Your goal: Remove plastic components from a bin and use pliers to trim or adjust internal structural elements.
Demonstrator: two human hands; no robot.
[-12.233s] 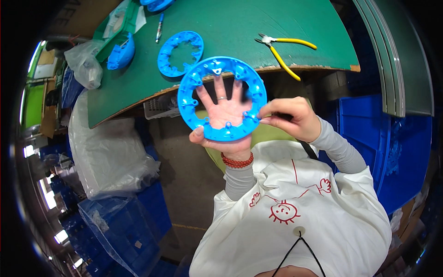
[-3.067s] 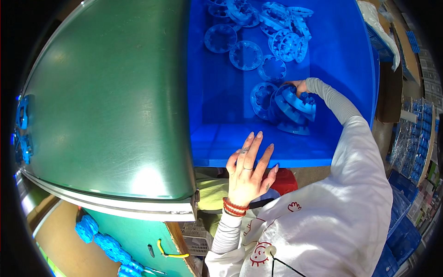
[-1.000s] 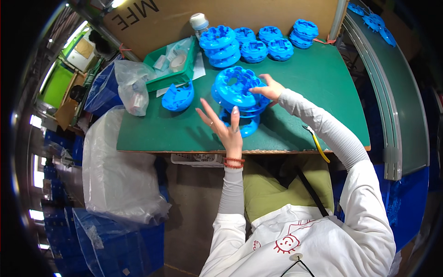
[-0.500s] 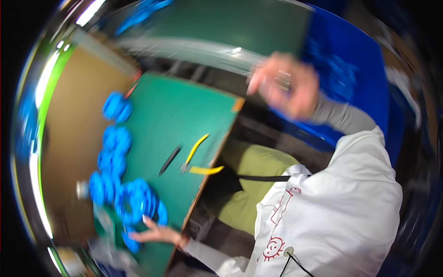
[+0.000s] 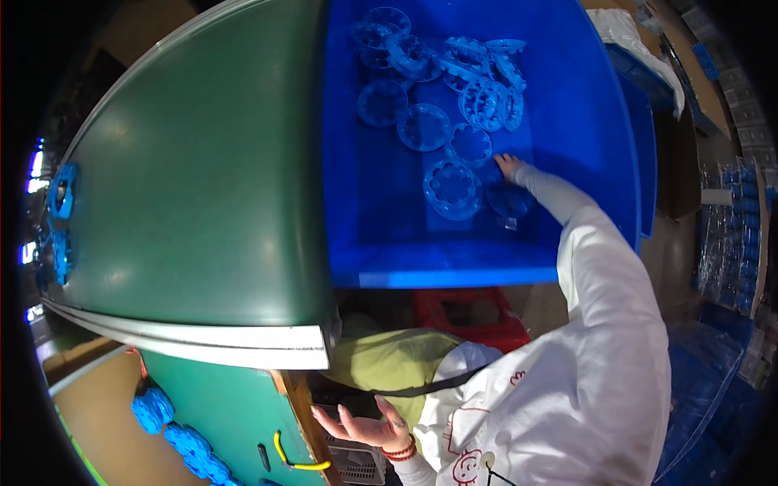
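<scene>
Deep inside big blue bin (image 5: 583,121), right hand (image 5: 507,164) stretched out at arm's length, fingers down among flat blue ring parts; grip not clear from this angle, can't tell if closed on anything. Just left of hand and below it, blue toothed ring (image 5: 452,186) lying flat on bin floor, approx touching fingertips. Second ring (image 5: 470,144) right beside hand, on its far side. Further beyond hand, loose pile of rings (image 5: 454,61) near bin's far wall.

Left hand (image 5: 365,425) low by waist, well apart from bin, palm up, fingers spread, holding nothing. Just left of it, edge of small green worktop (image 5: 219,413) w/ yellow-handled pliers (image 5: 300,458) and stacks of blue rings (image 5: 186,445) further left. Wide green curved surface (image 5: 203,186) alongside bin, left of right hand.
</scene>
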